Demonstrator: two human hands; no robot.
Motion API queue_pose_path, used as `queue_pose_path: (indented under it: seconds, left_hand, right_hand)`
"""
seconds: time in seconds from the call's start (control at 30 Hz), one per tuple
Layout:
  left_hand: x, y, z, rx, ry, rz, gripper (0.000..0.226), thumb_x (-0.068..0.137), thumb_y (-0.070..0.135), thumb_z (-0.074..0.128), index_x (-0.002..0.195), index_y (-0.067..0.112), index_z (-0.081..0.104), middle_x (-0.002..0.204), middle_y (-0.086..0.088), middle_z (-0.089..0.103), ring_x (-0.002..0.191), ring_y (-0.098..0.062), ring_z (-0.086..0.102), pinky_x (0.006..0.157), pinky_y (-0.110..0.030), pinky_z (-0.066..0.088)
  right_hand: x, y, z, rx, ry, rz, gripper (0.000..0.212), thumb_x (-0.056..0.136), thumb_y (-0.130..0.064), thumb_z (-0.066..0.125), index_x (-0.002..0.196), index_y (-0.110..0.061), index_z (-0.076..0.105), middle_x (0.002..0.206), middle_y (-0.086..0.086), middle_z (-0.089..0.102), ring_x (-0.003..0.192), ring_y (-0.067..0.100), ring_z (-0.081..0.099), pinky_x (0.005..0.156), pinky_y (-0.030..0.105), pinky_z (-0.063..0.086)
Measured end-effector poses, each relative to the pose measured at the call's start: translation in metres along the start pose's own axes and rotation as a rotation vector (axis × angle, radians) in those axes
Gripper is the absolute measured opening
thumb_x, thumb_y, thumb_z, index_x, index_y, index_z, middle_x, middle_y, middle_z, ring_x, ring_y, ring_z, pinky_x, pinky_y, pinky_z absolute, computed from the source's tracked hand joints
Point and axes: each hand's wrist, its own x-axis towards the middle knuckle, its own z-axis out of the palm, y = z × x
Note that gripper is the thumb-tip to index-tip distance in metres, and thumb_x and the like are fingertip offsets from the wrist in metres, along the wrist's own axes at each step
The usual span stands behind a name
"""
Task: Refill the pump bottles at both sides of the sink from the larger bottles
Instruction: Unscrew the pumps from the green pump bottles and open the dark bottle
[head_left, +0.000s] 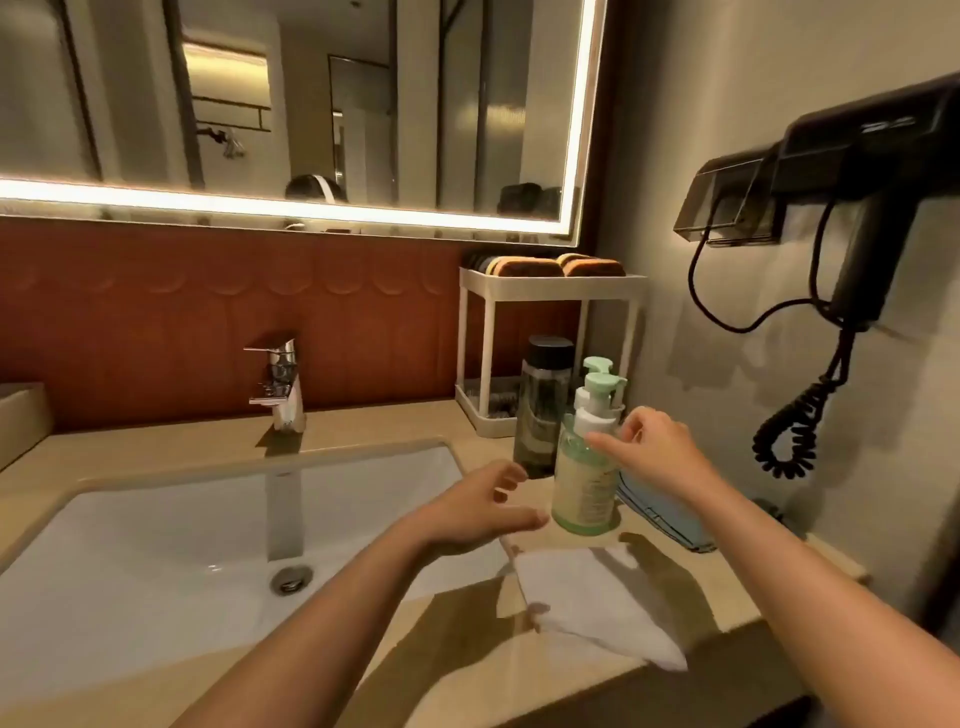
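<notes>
Rear pump bottles (597, 374) hidden behind front pump bottle (584, 483).

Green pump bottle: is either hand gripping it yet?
No: the green pump bottle stands alone; left hand and right hand flank it, open.

My one view sits at head height, looking forward and down, close over the sink (156, 519) and the surface (389, 421) right of it.

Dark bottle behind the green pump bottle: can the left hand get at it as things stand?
Probably yes. The left hand is open, and the dark bottle shows bare on its sink-facing side; the green pump bottle covers only its right side.
</notes>
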Motion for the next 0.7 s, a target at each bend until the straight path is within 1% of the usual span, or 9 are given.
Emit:
queue_pose_path:
  seconds: [0.1,0.17,0.27,0.33,0.4,0.47,0.53,0.6,0.7]
  left_hand:
    - [0.030,0.004,0.017,-0.037,0.035,-0.003,0.090,0.077,0.032,0.075,0.147,0.024,0.017,0.154,-0.002,0.018,0.138,-0.023,0.027,0.111,-0.042,0.032]
    - [0.050,0.006,0.029,-0.036,0.081,0.002,0.103,0.073,0.034,0.077,0.149,0.023,0.008,0.156,-0.002,0.010,0.141,-0.024,0.020,0.114,-0.045,0.027]
    - [0.080,0.003,0.039,-0.112,0.172,0.017,0.110,0.071,0.036,0.079,0.150,0.023,0.004,0.157,-0.002,0.008,0.142,-0.024,0.018,0.113,-0.044,0.026]
    - [0.096,0.001,0.045,-0.155,0.216,0.039,0.112,0.067,0.037,0.081,0.149,0.026,0.005,0.155,-0.002,0.015,0.141,-0.024,0.022,0.112,-0.046,0.030]
    - [0.110,0.001,0.049,-0.188,0.231,0.069,0.110,0.064,0.034,0.083,0.146,0.027,0.011,0.149,-0.001,0.027,0.136,-0.023,0.031,0.109,-0.045,0.036]
    - [0.120,0.002,0.055,-0.226,0.240,0.121,0.095,0.060,0.028,0.085,0.136,0.026,0.027,0.133,0.004,0.045,0.125,-0.016,0.045,0.102,-0.041,0.044]
    - [0.128,0.002,0.059,-0.246,0.265,0.171,0.084,0.058,0.028,0.086,0.128,0.029,0.039,0.121,0.009,0.054,0.115,-0.009,0.051,0.099,-0.038,0.047]
    - [0.133,0.001,0.062,-0.278,0.292,0.180,0.076,0.059,0.025,0.086,0.122,0.031,0.043,0.112,0.015,0.056,0.110,-0.007,0.053,0.095,-0.033,0.047]
    - [0.132,-0.002,0.063,-0.310,0.355,0.154,0.068,0.064,0.024,0.085,0.113,0.035,0.039,0.101,0.024,0.050,0.103,-0.004,0.049,0.087,-0.025,0.043]
  right_hand:
    - [0.013,0.003,-0.001,-0.020,0.062,0.050,0.046,0.076,-0.048,0.070,0.096,-0.016,0.044,0.088,-0.005,0.046,0.081,0.013,0.047,0.055,0.025,0.035]
    - [0.023,0.005,0.003,-0.021,0.046,0.071,0.052,0.073,-0.052,0.070,0.101,-0.018,0.043,0.098,-0.003,0.048,0.094,0.019,0.050,0.064,0.029,0.040]
    - [0.039,0.009,0.009,-0.110,0.059,0.071,0.056,0.069,-0.060,0.068,0.103,-0.022,0.045,0.110,-0.001,0.056,0.104,0.024,0.053,0.075,0.035,0.044]
    - [0.046,0.010,0.016,-0.197,0.103,0.049,0.069,0.064,-0.069,0.064,0.111,-0.022,0.047,0.117,0.001,0.059,0.107,0.027,0.055,0.079,0.038,0.045]
    - [0.050,0.008,0.022,-0.248,0.131,0.043,0.073,0.063,-0.075,0.060,0.112,-0.022,0.049,0.116,0.003,0.060,0.107,0.028,0.056,0.082,0.039,0.045]
    - [0.052,0.006,0.025,-0.265,0.141,0.043,0.065,0.065,-0.075,0.057,0.101,-0.021,0.051,0.108,0.003,0.062,0.100,0.027,0.058,0.078,0.037,0.046]
    - [0.054,0.003,0.026,-0.294,0.135,0.046,0.059,0.068,-0.074,0.056,0.093,-0.021,0.050,0.098,0.001,0.061,0.096,0.026,0.059,0.074,0.035,0.046]
    - [0.057,0.002,0.027,-0.357,0.124,0.026,0.055,0.070,-0.072,0.055,0.088,-0.020,0.049,0.092,0.001,0.059,0.092,0.024,0.059,0.073,0.035,0.048]
    - [0.061,0.001,0.029,-0.404,0.116,-0.011,0.049,0.074,-0.065,0.054,0.085,-0.018,0.054,0.088,0.002,0.063,0.086,0.023,0.060,0.071,0.034,0.049]
